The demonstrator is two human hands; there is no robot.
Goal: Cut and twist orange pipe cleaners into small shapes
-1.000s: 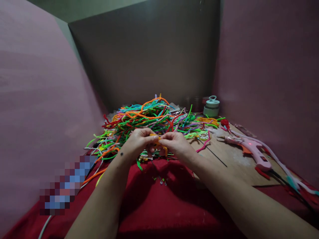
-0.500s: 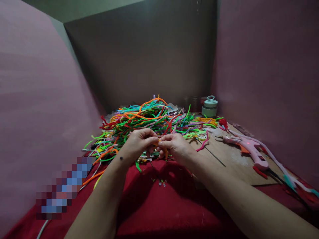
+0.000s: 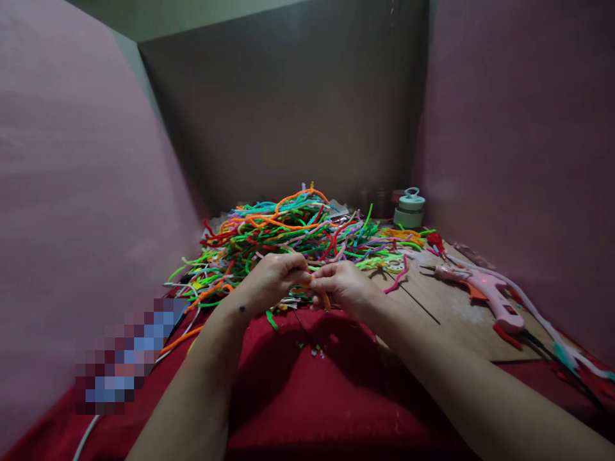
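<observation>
My left hand [image 3: 278, 276] and my right hand [image 3: 346, 285] meet fingertip to fingertip above the red cloth. Between them is a small orange-yellow pipe cleaner [image 3: 327, 303], pinched by both. One end hangs below my right fingers; the rest is mostly covered by the fingers. Right behind the hands rises a big tangled heap of pipe cleaners [image 3: 283, 221] in green, orange, red, purple and other colours.
On the right, a pink glue gun [image 3: 485, 288] lies on a brown board [image 3: 456, 333], with a thin dark stick [image 3: 418, 304] nearby. A pale green lidded container [image 3: 410, 210] stands at the back. Small scraps [image 3: 314, 351] dot the red cloth [image 3: 298, 410]. A blurred-out object [image 3: 139, 358] lies left.
The whole view has shifted slightly, so things sit a little farther right. My left hand has turned a little, its fingers more curled. The hanging pipe cleaner end now slants to the right.
</observation>
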